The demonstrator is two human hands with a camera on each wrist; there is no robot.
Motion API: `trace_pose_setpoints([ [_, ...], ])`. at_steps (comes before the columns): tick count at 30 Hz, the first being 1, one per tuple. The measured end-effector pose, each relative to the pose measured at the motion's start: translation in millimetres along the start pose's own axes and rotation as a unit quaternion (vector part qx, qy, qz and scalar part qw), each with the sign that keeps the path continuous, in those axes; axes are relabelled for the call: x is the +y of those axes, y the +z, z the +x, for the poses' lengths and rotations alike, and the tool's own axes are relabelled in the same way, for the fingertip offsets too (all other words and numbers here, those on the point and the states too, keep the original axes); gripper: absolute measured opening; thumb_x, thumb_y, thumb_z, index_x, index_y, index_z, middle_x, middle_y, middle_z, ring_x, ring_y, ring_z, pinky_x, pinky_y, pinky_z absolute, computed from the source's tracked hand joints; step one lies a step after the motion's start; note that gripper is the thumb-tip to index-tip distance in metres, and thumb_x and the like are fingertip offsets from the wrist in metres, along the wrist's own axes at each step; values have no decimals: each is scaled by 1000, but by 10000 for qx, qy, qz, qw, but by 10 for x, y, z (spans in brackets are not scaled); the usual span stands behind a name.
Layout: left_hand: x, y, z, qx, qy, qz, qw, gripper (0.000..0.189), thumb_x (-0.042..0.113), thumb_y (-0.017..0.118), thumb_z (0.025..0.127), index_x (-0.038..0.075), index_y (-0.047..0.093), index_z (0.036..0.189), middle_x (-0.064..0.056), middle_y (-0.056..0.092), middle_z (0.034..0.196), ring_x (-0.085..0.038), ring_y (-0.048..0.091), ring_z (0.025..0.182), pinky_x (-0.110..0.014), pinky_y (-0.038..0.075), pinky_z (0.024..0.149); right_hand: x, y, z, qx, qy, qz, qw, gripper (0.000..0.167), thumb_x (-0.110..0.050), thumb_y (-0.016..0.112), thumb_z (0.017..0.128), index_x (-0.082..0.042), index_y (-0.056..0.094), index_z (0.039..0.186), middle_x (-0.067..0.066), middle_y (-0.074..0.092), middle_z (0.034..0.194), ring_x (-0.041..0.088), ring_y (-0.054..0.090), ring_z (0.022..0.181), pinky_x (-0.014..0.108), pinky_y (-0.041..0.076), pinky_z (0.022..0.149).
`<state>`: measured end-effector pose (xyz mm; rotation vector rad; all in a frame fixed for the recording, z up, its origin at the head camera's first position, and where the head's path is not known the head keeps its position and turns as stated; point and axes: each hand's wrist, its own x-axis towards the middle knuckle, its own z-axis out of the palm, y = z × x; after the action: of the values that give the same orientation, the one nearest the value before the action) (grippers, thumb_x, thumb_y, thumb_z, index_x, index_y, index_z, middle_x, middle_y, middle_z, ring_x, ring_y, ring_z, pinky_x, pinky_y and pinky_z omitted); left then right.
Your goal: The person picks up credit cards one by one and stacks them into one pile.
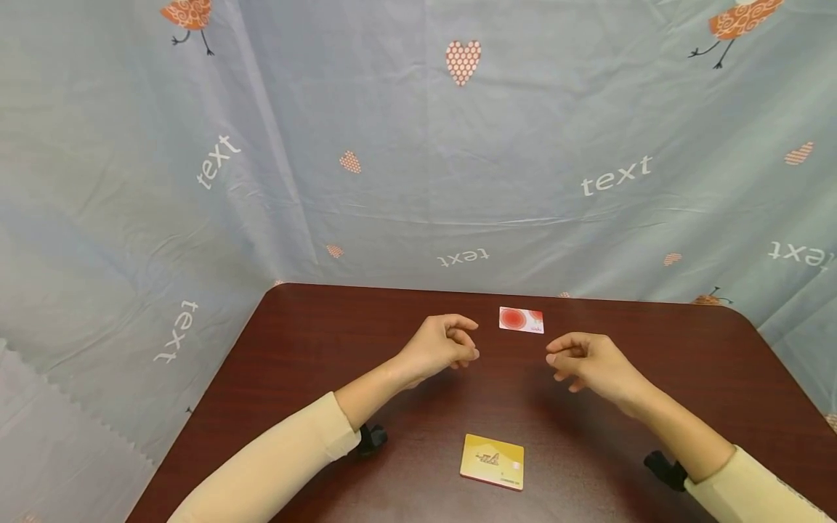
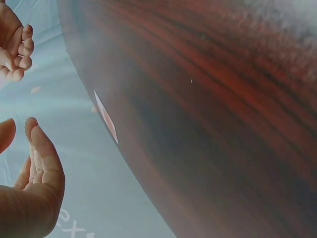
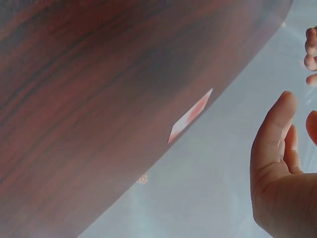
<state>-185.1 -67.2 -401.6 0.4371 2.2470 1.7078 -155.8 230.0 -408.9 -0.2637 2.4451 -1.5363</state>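
Above the table, my left hand (image 1: 439, 343) hovers with loosely bent fingers and nothing in its grasp. Across a gap from it, my right hand (image 1: 596, 363) hangs in the air in a similar pose, also holding nothing. A white card with red circles (image 1: 521, 319) lies flat near the table's far edge, just beyond and between the two hands. Closer to the front lies a yellow card (image 1: 492, 462) with a red edge along its near side. Neither hand touches a card. Both wrist views show the red-and-white card at a slant.
The dark red-brown wooden table (image 1: 314, 327) has rounded far corners. Behind it and to the sides hangs a pale blue curtain (image 1: 392, 109) printed with hearts, birds and words. Small black devices (image 1: 371, 440) sit at both wrists.
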Motion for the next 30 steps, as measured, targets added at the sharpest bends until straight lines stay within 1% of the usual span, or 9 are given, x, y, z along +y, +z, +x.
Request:
trace_pose_setpoints([
  [2, 6, -4, 40, 77, 30, 18, 10000, 47, -2, 77, 89, -4, 62, 134, -7, 70, 88, -18, 67, 72, -42, 63, 75, -3, -28, 27, 42, -38, -22, 10000, 39, -19, 71, 101, 5, 61, 130, 17, 71, 113, 34, 70, 98, 39, 61, 74],
  [7, -1, -15, 124, 239, 64, 25, 9997, 50, -1, 78, 88, -2, 61, 135, -7, 69, 92, -18, 67, 73, -32, 59, 69, -1, -83, 110, 116, -173, -7, 9998, 44, -22, 72, 101, 4, 60, 134, 18, 71, 119, 36, 69, 105, 38, 61, 79],
  [11, -18, -16, 200, 349, 91, 24, 9993, 51, -1, 79, 88, -1, 61, 136, -6, 67, 94, -17, 68, 76, -28, 57, 67, -7, -125, 172, 214, -287, 22, 9994, 48, -23, 74, 99, 4, 59, 135, 21, 69, 123, 38, 67, 111, 40, 61, 83],
  [14, -21, -19, 265, 417, 103, 90, 9990, 51, 0, 79, 88, -1, 62, 136, -7, 67, 95, -17, 68, 77, -27, 56, 67, -9, -157, 217, 301, -353, 5, 9989, 50, -23, 75, 99, 4, 58, 137, 22, 67, 129, 35, 67, 114, 42, 61, 87],
  [17, -24, -25, 328, 479, 93, 154, 9987, 51, 1, 79, 88, -1, 62, 136, -8, 67, 98, -18, 66, 77, -31, 57, 71, 3, -183, 269, 377, -369, -29, 9986, 52, -25, 76, 99, 3, 57, 139, 21, 66, 132, 31, 66, 114, 42, 60, 91],
  [22, -39, -29, 439, 581, 27, 165, 9982, 53, 0, 80, 88, -1, 62, 137, -9, 66, 100, -17, 63, 77, -44, 59, 80, 32, -208, 370, 420, -323, -25, 9986, 56, -26, 76, 99, 3, 55, 143, 24, 61, 139, 27, 67, 113, 44, 58, 95],
  [24, -47, -25, 489, 624, 17, 176, 9979, 54, -1, 80, 87, -2, 61, 138, -10, 66, 101, -17, 62, 78, -44, 59, 82, 46, -216, 414, 424, -303, -14, 9986, 57, -24, 75, 99, 3, 54, 144, 26, 58, 143, 26, 67, 114, 46, 57, 97],
  [27, -71, -13, 574, 709, -2, 236, 9972, 57, 0, 81, 86, -4, 60, 139, -14, 66, 105, -18, 64, 81, -40, 59, 81, 74, -230, 489, 414, -281, -2, 9987, 59, -23, 74, 100, 3, 51, 147, 27, 54, 148, 29, 66, 118, 51, 55, 100],
  [30, -109, 0, 657, 772, -89, 312, 9965, 59, 0, 81, 86, -5, 59, 140, -17, 66, 110, -19, 64, 85, -34, 58, 80, 102, -245, 562, 385, -261, -29, 9989, 60, -21, 72, 100, 3, 48, 150, 27, 51, 151, 33, 63, 123, 54, 52, 104],
])
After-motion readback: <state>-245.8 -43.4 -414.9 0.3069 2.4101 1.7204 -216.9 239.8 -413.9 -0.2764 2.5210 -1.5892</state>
